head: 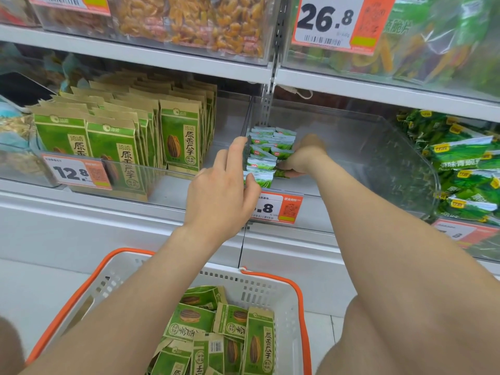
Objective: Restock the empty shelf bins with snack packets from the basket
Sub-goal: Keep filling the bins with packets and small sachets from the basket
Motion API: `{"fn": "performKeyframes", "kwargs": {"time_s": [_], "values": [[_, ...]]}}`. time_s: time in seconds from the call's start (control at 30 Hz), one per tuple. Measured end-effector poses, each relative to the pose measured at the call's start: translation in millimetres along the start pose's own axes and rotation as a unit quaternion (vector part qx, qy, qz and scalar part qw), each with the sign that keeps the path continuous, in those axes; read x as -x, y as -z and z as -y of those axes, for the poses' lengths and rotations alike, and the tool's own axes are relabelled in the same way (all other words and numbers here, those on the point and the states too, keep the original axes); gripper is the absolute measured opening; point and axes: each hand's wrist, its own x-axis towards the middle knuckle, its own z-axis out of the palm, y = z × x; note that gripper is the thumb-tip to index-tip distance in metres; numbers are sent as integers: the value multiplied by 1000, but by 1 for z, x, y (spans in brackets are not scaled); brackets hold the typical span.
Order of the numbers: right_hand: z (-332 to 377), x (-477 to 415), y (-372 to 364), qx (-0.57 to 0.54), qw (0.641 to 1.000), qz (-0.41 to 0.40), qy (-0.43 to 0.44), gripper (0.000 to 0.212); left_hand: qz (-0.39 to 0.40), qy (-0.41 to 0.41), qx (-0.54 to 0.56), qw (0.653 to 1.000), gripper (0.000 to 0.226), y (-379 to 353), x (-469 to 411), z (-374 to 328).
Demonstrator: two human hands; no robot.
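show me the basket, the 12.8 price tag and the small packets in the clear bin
basket (270, 292): head view, white back wall
12.8 price tag (71, 173): head view, on the printed digits
small packets (262, 154): head view, middle of the stack

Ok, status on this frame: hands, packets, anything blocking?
Left hand open, steadying small packets stacked in clear bin. Right hand inside, gripping small packets at stack's base. Basket below holds seed packs. Nothing blocking.
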Motion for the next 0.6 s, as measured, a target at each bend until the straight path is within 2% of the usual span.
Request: {"fn": "performKeyframes", "kwargs": {"time_s": [0.13,0.2,0.43,0.53,0.6], "values": [[-1,12,5,77,996,-51,1,39,6,-11,-12,1000,63,1,0,2],[-4,15,7,69,997,-38,-10,41,9,-17,-13,1000,64,1,0,2],[-5,21,6,-92,992,78,-48,23,16,-24,-4,1000,64,2,1,5],[3,36,6,-189,973,129,-28,21,16,-21,18,999,61,3,1,5],[8,43,5,-232,964,126,-10,15,23,-23,38,999,60,4,2,6]]}}
